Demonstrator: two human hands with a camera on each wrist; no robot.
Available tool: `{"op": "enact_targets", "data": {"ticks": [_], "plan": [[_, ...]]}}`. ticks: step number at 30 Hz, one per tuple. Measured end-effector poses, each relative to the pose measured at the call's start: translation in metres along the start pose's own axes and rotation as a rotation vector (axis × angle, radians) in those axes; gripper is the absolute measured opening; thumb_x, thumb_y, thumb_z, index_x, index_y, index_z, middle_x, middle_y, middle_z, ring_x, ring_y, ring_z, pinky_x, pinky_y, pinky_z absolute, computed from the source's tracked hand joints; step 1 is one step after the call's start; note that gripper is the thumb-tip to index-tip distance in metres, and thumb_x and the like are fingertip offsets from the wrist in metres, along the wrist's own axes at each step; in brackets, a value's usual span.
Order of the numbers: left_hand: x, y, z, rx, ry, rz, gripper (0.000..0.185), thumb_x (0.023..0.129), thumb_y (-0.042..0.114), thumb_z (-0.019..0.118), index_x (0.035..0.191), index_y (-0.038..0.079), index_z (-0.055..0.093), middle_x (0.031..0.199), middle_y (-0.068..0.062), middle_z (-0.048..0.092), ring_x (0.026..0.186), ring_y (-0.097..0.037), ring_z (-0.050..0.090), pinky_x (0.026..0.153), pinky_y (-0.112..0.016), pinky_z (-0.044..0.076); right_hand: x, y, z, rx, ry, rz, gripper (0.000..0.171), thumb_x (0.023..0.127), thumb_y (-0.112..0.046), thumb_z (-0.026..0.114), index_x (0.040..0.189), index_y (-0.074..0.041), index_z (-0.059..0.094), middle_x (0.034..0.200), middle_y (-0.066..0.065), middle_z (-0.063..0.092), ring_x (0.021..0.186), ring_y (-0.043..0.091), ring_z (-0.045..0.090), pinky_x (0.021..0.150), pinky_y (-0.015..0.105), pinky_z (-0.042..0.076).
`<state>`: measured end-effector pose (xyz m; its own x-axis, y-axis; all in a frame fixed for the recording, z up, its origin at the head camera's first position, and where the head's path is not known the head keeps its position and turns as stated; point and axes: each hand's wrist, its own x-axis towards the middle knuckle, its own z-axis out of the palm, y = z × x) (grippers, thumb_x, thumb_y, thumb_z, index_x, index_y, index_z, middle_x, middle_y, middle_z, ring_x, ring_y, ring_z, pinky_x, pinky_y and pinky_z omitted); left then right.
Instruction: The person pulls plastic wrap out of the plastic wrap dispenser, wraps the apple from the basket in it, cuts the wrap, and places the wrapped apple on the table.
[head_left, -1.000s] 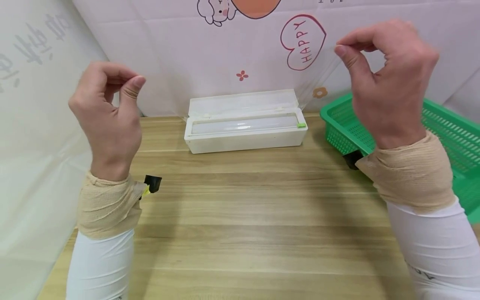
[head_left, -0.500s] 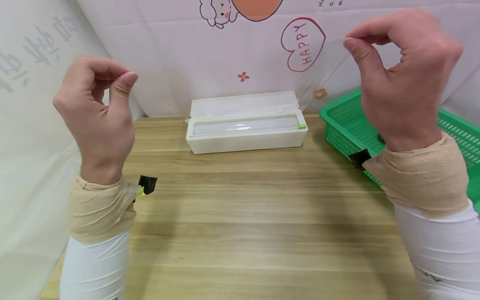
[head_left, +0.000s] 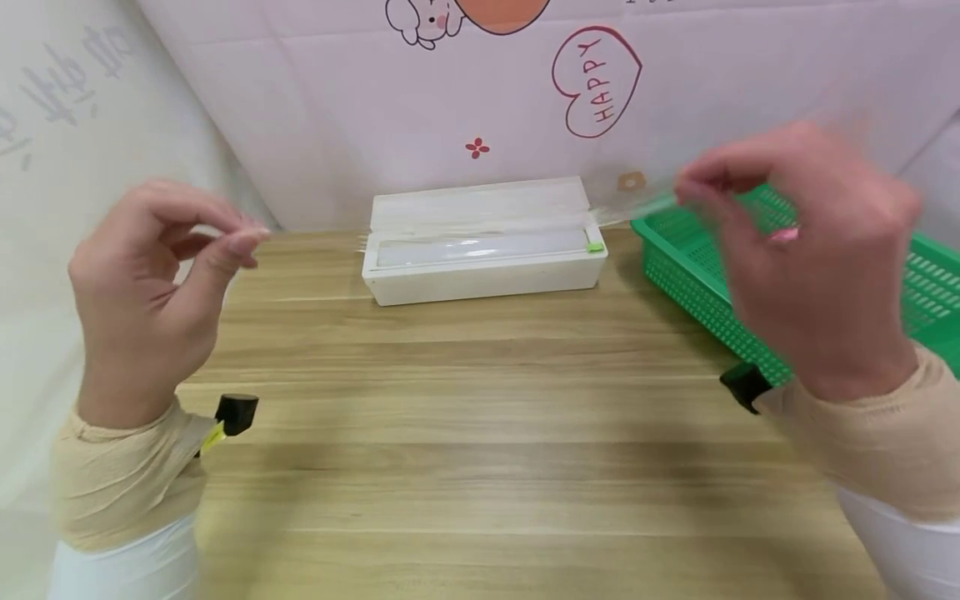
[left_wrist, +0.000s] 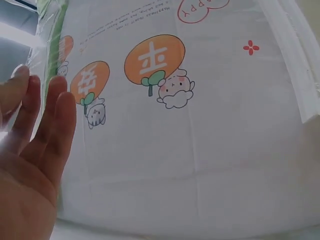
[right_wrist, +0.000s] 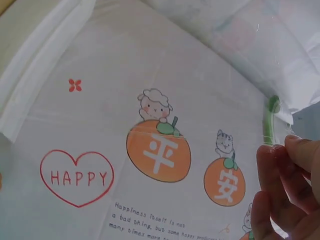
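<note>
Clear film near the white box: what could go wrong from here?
The clear plastic film may crumple and cling to itself, as it looks gathered beside the right hand. It might also snag on the green plastic basket nearby. A pull could shift the white dispenser box, which stands unheld.

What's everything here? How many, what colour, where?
Plastic film: one, clear, between left hand and right hand
Box: one, white, back of table
Tab: one, green, box's right end
Basket: one, green, table's right
Pink thing: one, pink, past right hand, unclear
Table: one, brown, under box
Printed sheeting: count unclear, white, back and left
Printed heart: one, red, on sheeting
Printed oranges: at least three, orange, on sheeting
Hands: two, bare, pinching film
Wrist wraps: two, beige, below hands
Wrist pieces: two, black, on wraps
Sleeves: two, white, forearms
</note>
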<state>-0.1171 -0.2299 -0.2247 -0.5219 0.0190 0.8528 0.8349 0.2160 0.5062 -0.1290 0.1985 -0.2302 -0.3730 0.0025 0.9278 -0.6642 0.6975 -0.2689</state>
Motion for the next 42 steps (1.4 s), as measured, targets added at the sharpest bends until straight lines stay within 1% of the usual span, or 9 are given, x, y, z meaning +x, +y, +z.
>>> {"op": "enact_targets", "data": {"ticks": [4, 10, 14, 19, 24, 28, 32, 39, 42], "plan": [[-0.016, 0.003, -0.012, -0.182, -0.141, 0.015, 0.020, 0.090, -0.008, 0.078, 0.091, -0.022, 0.064, 0.091, -0.013, 0.075, 0.082, -0.014, 0.071, 0.077, -0.016, 0.058, -0.027, -0.013, -0.003, 0.072, -0.090, -0.112, 0.010, 0.086, -0.017, 0.089, 0.093, -0.011, 0.084, 0.084, 0.002, 0.080, 0.077, 0.010, 0.070, 0.077, 0.006, 0.041], [-0.035, 0.005, -0.022, -0.281, -0.307, -0.008, 0.018, 0.091, -0.007, 0.077, 0.090, -0.021, 0.065, 0.096, -0.013, 0.077, 0.095, -0.017, 0.073, 0.089, -0.018, 0.059, -0.059, -0.040, -0.006, 0.228, -0.266, -0.295, 0.029, 0.104, -0.029, 0.069, 0.094, -0.005, 0.081, 0.087, 0.006, 0.077, 0.079, 0.021, 0.068, 0.084, 0.018, 0.052], [-0.046, 0.002, -0.030, -0.217, -0.445, -0.013, 0.017, 0.096, -0.001, 0.074, 0.091, -0.015, 0.067, 0.099, -0.007, 0.076, 0.099, -0.013, 0.072, 0.093, -0.016, 0.057, -0.068, -0.049, -0.016, 0.247, -0.372, -0.364, 0.035, 0.109, -0.028, 0.060, 0.092, -0.004, 0.079, 0.086, 0.004, 0.075, 0.079, 0.018, 0.066, 0.080, 0.028, 0.049], [-0.065, -0.006, -0.041, -0.141, -0.615, -0.005, 0.011, 0.100, 0.005, 0.071, 0.096, -0.005, 0.071, 0.104, -0.003, 0.075, 0.103, -0.007, 0.071, 0.090, -0.012, 0.057, -0.080, -0.046, -0.027, 0.231, -0.478, -0.419, 0.035, 0.112, -0.026, 0.054, 0.093, -0.007, 0.077, 0.087, -0.001, 0.072, 0.081, 0.013, 0.064, 0.083, 0.028, 0.049], [-0.091, -0.016, -0.043, -0.062, -0.724, -0.003, 0.012, 0.103, 0.014, 0.069, 0.097, 0.004, 0.071, 0.102, -0.001, 0.074, 0.098, -0.004, 0.068, 0.082, -0.012, 0.057, -0.100, -0.034, -0.037, 0.145, -0.574, -0.465, 0.038, 0.114, -0.028, 0.047, 0.093, -0.013, 0.075, 0.089, -0.007, 0.071, 0.082, 0.008, 0.063, 0.078, 0.028, 0.049], [-0.113, -0.019, -0.039, 0.056, -0.779, -0.021, 0.006, 0.102, 0.019, 0.069, 0.098, 0.015, 0.070, 0.102, 0.005, 0.074, 0.096, -0.002, 0.068, 0.080, -0.012, 0.056, -0.118, -0.026, -0.039, 0.077, -0.644, -0.498, 0.041, 0.116, -0.028, 0.042, 0.093, -0.017, 0.074, 0.090, -0.010, 0.070, 0.082, 0.006, 0.063, 0.075, 0.029, 0.049], [-0.133, -0.015, -0.034, 0.204, -0.821, -0.030, 0.016, 0.106, 0.032, 0.064, 0.096, 0.022, 0.071, 0.104, 0.010, 0.074, 0.092, -0.001, 0.069, 0.078, -0.010, 0.056, -0.132, -0.021, -0.043, 0.026, -0.734, -0.513, 0.043, 0.117, -0.026, 0.035, 0.097, -0.018, 0.073, 0.094, -0.009, 0.070, 0.086, 0.007, 0.064, 0.075, 0.030, 0.048], [-0.156, -0.007, -0.020, 0.454, -0.843, 0.095, 0.037, 0.111, 0.046, 0.049, 0.094, 0.028, 0.076, 0.103, 0.016, 0.075, 0.092, -0.001, 0.073, 0.078, -0.017, 0.060, -0.149, -0.014, -0.047, -0.036, -0.832, -0.520, 0.050, 0.119, -0.025, 0.025, 0.104, -0.020, 0.072, 0.099, -0.010, 0.069, 0.092, 0.008, 0.062, 0.077, 0.030, 0.047], [-0.163, -0.008, -0.016, 0.485, -0.845, 0.124, 0.025, 0.107, 0.041, 0.060, 0.095, 0.028, 0.077, 0.103, 0.015, 0.075, 0.093, -0.004, 0.073, 0.074, -0.023, 0.061, -0.155, -0.012, -0.045, -0.057, -0.860, -0.531, 0.053, 0.119, -0.023, 0.019, 0.105, -0.021, 0.071, 0.100, -0.011, 0.068, 0.093, 0.008, 0.062, 0.076, 0.029, 0.047]]}}
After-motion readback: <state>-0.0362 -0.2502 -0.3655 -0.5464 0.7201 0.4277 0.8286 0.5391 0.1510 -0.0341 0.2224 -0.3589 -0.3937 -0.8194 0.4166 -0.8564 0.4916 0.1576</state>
